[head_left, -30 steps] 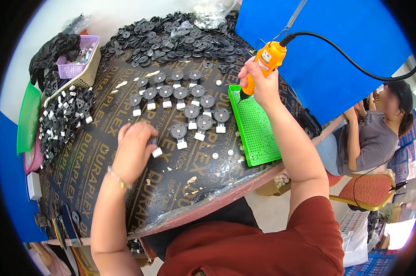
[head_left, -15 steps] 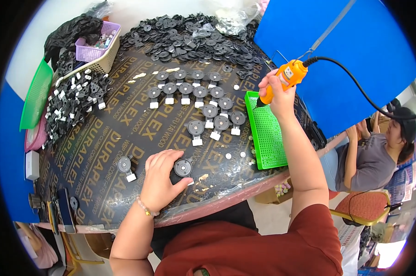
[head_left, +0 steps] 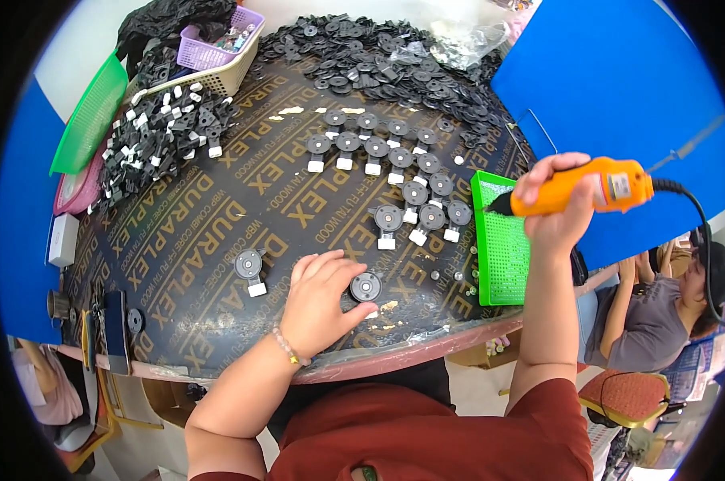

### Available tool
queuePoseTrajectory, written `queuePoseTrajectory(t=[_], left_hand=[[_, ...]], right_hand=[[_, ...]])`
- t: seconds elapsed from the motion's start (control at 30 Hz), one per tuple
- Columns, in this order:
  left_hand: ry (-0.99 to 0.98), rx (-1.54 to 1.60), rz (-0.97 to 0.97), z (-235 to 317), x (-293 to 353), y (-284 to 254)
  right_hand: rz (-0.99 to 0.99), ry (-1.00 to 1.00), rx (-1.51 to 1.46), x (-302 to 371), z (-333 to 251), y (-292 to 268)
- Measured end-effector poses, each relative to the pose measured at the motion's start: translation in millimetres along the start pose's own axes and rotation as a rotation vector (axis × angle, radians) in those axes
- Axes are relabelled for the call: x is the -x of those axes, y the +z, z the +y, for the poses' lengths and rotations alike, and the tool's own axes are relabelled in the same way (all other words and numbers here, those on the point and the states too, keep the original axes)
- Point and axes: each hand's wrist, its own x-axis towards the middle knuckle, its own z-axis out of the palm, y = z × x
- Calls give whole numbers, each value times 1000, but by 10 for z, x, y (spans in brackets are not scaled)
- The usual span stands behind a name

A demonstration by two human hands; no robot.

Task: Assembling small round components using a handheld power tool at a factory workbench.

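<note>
My left hand [head_left: 324, 295] rests on the table. Its thumb and fingers curl around a black round plastic part [head_left: 366, 287] with a white tab, steadying it against the tabletop. My right hand [head_left: 561, 210] grips an orange electric screwdriver [head_left: 599, 188], held nearly level. The dark tip points left, over the far end of a green perforated tray [head_left: 498, 284]. Whether anything sits on the tip is too small to tell. Several similar assembled parts [head_left: 389, 219] stand in rows in the middle. Another single part [head_left: 249, 264] lies left of my left hand.
A big heap of black discs [head_left: 394, 68] covers the far side. Black-and-white pieces [head_left: 162, 136] are piled at the left beside baskets [head_left: 218, 80]. Small round pieces [head_left: 435, 275] lie by the tray. A blue panel [head_left: 619, 120] and a seated person [head_left: 639, 301] are at the right.
The screwdriver has swung from a steep tilt to nearly level, with its tip over the tray. My left hand stays around the same part. The whole view has shifted.
</note>
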Motion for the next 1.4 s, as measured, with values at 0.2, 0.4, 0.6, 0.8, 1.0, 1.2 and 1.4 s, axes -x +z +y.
queuePoseTrajectory(t=[0.2,0.4,0.6,0.8,1.0,1.2,1.4], left_hand=[[53,8,130,-30,-11,-7],[62,21,157,-58,-10,-22],[55,42,122,-92,14,-18],[-63,20,99,31,4,-27],[-59,-37,4,31,-8,-19],[-53,-31,5,5,4,7],[-23,-20,24,28,-33,22]], right_hand=[[-395,173,-262,531,55,789],[-382,268,-522,639,142,1062],[-365,247,-515,706,182,997],[-333,251,-448,725,223,926],[-352,274,-446,737,261,922],[-366,288,-325,710,248,1015],[-381,352,-252,711,296,1058]])
